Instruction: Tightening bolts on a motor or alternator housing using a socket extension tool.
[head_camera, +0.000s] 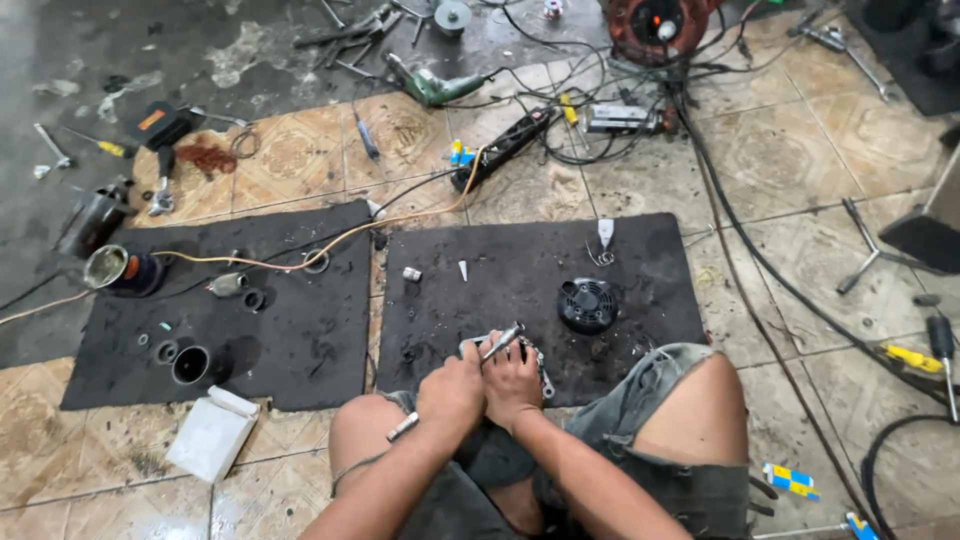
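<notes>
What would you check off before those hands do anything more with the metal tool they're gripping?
1. Both hands on the work: left hand and right hand pressed together. Ok.
2. Metal tool gripped: shaft sticks up between them. Ok.
3. Part under the tool: hidden by fingers. Cannot tell.
4. Work over the black mat: ok.
5. Black fan cover apart from the hands: ok.
6. Cables on floor near the knee: not ok.

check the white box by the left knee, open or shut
Open: the white box lies on the tiled floor with its lid flap folded back.
</notes>
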